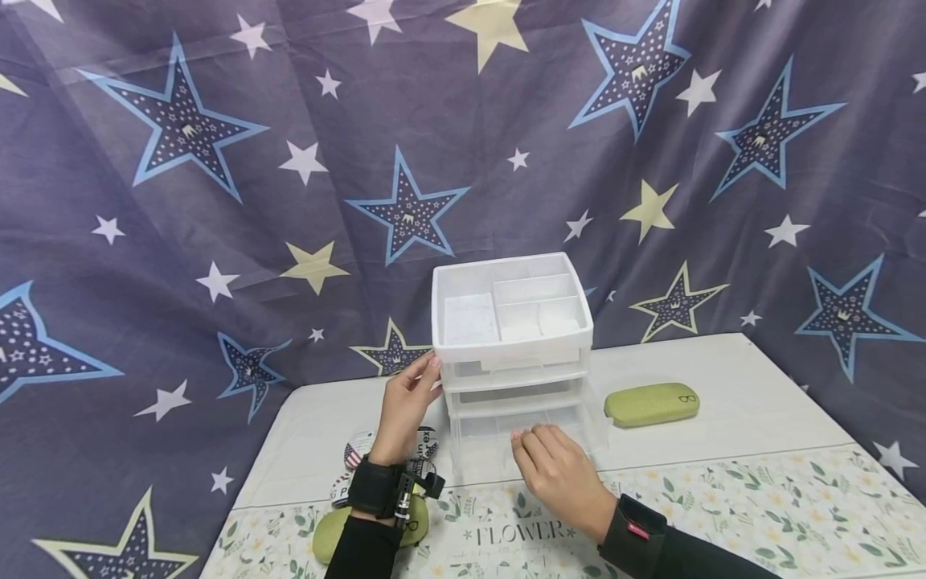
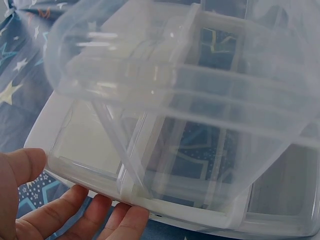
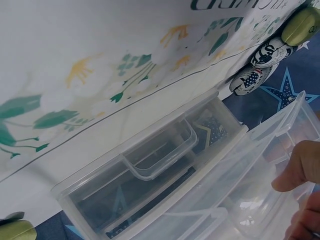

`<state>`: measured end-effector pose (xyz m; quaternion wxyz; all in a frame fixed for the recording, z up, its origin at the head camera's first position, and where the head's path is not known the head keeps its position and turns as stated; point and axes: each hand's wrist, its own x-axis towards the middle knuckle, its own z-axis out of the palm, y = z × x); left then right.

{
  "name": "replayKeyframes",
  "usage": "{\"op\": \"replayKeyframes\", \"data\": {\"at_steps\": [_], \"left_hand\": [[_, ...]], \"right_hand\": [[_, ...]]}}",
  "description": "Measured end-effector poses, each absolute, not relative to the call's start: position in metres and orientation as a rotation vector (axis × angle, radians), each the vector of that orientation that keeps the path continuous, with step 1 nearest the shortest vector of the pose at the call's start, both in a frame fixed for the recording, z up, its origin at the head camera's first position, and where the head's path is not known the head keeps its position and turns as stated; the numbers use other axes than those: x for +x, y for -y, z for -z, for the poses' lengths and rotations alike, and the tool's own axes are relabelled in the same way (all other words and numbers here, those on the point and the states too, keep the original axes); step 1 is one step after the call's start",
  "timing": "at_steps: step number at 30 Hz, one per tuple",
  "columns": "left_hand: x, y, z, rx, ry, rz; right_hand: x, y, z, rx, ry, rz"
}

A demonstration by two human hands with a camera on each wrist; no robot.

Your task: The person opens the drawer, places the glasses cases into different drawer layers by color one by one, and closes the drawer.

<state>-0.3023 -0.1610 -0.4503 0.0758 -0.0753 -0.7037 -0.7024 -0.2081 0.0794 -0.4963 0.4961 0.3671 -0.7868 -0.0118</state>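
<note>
On the desk [image 1: 745,394], my left hand [image 1: 407,406] grips the drawer unit [image 1: 515,355] by its left edge, probably steadying it; my right hand [image 1: 560,473] curls at its open bottom drawer [image 1: 479,447], hold unclear.

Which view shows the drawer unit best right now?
The head view: it alone fits the entire drawer unit in frame. The left wrist shows only a close, cropped part of it; the right wrist shows its clear drawers at a slant, cut off by the frame.
</note>
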Motion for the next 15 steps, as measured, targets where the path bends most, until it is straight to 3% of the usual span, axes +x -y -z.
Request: {"op": "replayKeyframes", "data": {"at_steps": [15], "left_hand": [[-0.301,0.161,0.45,-0.223,2.113,2.107]], "right_hand": [[-0.197,-0.081,0.495,0.914,1.925,0.054]]}}
